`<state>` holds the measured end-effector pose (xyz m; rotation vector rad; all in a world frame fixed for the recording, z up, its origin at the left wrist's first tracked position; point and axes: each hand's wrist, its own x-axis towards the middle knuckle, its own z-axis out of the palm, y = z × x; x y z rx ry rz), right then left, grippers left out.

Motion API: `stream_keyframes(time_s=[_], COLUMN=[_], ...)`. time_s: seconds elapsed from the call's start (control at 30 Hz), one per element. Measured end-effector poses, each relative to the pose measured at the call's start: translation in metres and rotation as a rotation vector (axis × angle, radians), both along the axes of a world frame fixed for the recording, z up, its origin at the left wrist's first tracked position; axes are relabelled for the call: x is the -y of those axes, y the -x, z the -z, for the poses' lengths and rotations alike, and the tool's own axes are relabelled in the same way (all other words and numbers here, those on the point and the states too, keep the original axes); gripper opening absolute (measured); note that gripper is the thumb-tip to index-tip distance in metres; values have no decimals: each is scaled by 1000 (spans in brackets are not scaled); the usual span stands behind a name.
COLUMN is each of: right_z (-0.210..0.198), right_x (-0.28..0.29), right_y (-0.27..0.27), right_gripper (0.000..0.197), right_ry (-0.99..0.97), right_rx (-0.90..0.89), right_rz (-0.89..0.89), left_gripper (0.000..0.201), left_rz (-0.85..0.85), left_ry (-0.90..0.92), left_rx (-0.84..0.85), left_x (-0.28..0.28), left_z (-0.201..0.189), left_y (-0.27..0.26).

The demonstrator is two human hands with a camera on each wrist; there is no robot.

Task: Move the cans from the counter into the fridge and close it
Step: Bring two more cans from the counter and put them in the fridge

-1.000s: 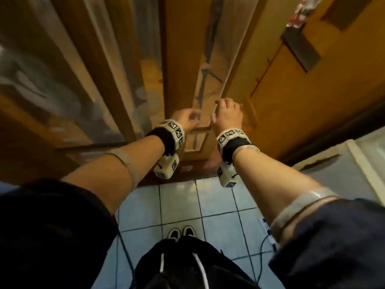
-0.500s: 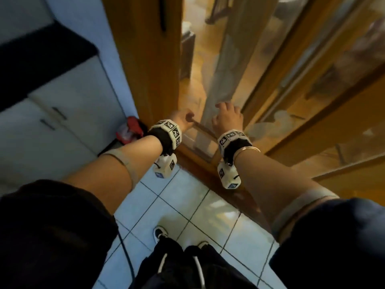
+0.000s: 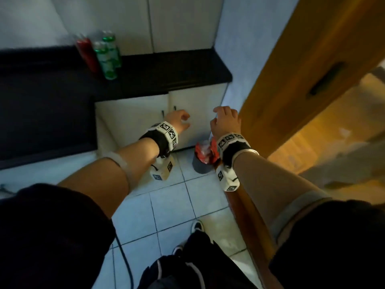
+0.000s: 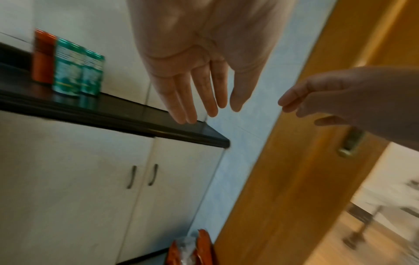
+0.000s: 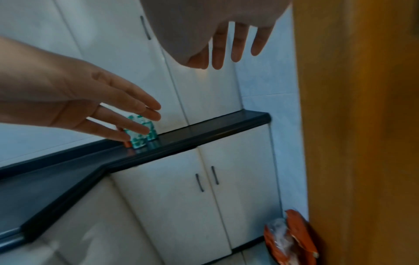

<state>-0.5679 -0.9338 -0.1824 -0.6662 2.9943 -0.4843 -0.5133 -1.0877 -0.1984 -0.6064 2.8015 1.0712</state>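
Head view showed both arms stretched forward over a tiled floor, the left hand and right hand empty with fingers loosely relaxed, while one red can and two green cans stood close together, upright, toward the back of the black tabletop, well apart from both hands. Left wrist view alone revealed a brass latch on the wooden door, and the right wrist view alone showed an upper cupboard handle. Can labels were too blurred to read; a red snack bag sat low beside the door.
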Motion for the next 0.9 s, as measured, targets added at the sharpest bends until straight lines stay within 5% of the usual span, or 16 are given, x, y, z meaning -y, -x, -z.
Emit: stream_keyframes(time_s=[0.33, 0.53, 0.9], right_z=[-9, -26, 1], right_x=[190, 276, 405], right_y=[47, 93, 115], right_gripper=[37, 37, 48], right_ry=[57, 95, 34], right_rx=[-62, -84, -49], right_rz=[-360, -482, -550], left_gripper=[36, 37, 35], left_rz=[-341, -484, -631], left_ry=[46, 75, 32], left_rx=[-7, -39, -44], left_x=[172, 248, 353], left_z=[-16, -33, -4], left_y=[0, 23, 30])
